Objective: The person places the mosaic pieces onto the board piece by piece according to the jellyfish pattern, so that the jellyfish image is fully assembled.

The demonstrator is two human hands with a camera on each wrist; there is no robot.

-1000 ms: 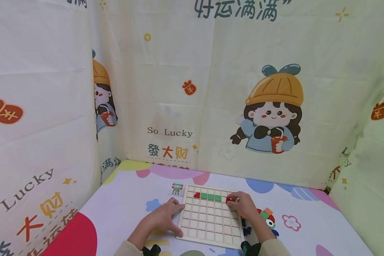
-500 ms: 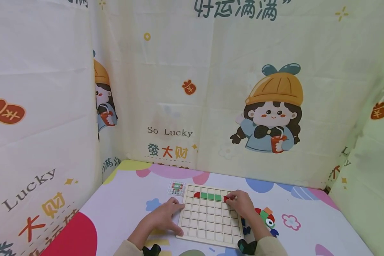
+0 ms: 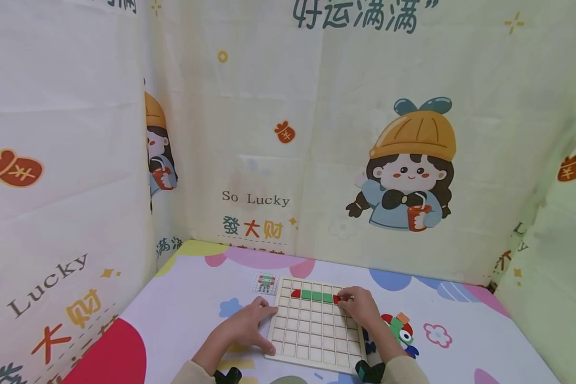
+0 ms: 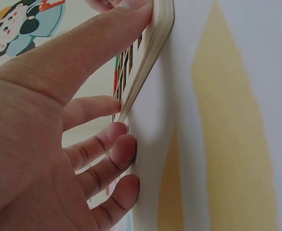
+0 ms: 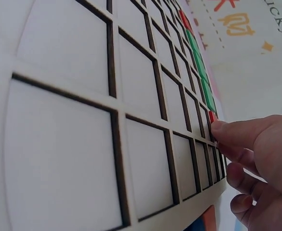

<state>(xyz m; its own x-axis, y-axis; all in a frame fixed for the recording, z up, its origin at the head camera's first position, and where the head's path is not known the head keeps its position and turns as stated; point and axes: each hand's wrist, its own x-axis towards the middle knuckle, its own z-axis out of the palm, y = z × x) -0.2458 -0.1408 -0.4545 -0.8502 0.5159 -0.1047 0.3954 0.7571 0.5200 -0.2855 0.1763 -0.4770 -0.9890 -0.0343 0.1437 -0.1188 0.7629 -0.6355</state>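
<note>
A pale wooden grid board (image 3: 312, 330) lies on the table, its square cells framed by raised ribs. In its upper row, a red round-cornered piece (image 3: 296, 293) sits at the left of several green square tiles (image 3: 317, 296). My right hand (image 3: 363, 308) pinches another red piece (image 3: 336, 300) at the right end of that row; its fingertips partly hide the piece. In the right wrist view the thumb touches this red piece (image 5: 211, 116) by the last green tile. My left hand (image 3: 245, 322) rests against the board's left edge, thumb and fingers spread along it.
A small printed picture card (image 3: 265, 283) lies by the board's upper left corner. Loose coloured pieces (image 3: 402, 332) lie to the right of the board, partly hidden by the right forearm. A printed cloth wall (image 3: 249, 160) stands behind the table.
My right hand has moved slightly left with the red piece, which now sits against the last green tile. My left hand stays at the board's edge.
</note>
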